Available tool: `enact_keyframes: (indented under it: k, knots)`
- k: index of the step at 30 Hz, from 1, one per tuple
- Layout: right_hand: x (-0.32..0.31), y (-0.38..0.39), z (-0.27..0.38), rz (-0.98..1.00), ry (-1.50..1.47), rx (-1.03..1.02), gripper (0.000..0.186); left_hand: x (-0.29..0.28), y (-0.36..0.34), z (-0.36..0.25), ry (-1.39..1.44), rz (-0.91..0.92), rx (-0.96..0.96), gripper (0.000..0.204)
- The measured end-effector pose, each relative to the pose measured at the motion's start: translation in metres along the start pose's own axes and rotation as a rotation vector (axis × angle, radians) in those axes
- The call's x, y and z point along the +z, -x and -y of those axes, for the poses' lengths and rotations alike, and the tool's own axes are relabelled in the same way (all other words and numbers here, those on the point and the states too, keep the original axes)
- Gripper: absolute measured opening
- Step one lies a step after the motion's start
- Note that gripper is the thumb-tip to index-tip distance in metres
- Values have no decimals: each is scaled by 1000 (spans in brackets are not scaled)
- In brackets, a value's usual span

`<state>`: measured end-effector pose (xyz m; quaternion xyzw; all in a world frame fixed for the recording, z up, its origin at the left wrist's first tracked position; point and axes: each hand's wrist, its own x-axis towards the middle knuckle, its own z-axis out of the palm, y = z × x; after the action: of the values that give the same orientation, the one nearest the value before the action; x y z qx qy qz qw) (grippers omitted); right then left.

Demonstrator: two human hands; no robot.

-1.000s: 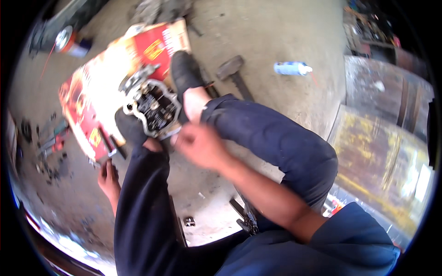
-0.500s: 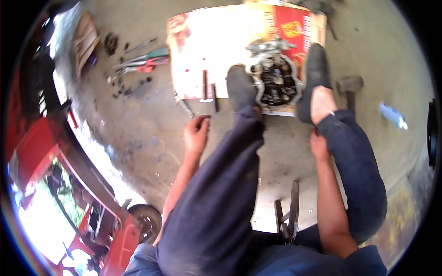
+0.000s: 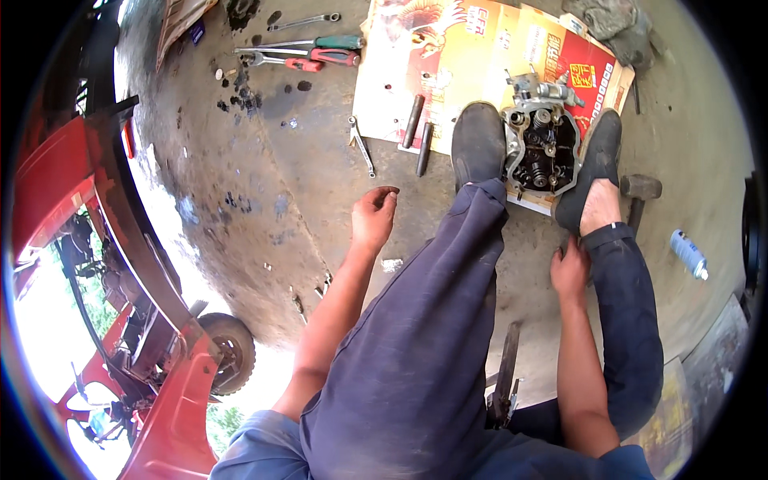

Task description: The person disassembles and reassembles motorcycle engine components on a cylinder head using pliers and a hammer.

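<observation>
My left hand (image 3: 373, 218) is near a double-ended wrench (image 3: 362, 148) and two dark rods (image 3: 414, 120), its fingers drawn together; whether they hold something is hidden. My right hand (image 3: 570, 272) hangs low beside my right shoe (image 3: 598, 144), fingers loosely bent and apart, with nothing visible in them. An oily metal engine cylinder head (image 3: 544, 152), valve springs exposed, sits between my two shoes at the edge of a printed cardboard sheet (image 3: 488, 48). A silvery part (image 3: 552, 92) lies at its far side.
Pliers and screwdrivers (image 3: 320, 62) and a wrench (image 3: 304, 22) lie at upper left. A hammer (image 3: 640, 188) and blue spray can (image 3: 688, 254) are at right. A red vehicle (image 3: 164, 400) with a wheel (image 3: 226, 352) stands left; metal plates (image 3: 716, 344) lie lower right.
My right hand has drawn back from the cylinder head to beside my right leg. My view has swung round, bringing the red vehicle into sight. My left hand sits nearer my left shoe.
</observation>
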<state>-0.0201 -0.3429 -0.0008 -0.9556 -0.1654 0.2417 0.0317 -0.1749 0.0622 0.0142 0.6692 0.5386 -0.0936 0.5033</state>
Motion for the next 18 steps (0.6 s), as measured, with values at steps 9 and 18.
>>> enact_keyframes:
  k: [9, 18]
  knots:
    - [-7, 13, -1, 62, -69, 9, 61, -18, -3, 7, 196, -68, 80, 22]
    - [-246, 83, 63, 206, -476, -200, 53, -96, 49, -111, 574, -155, 328, 25]
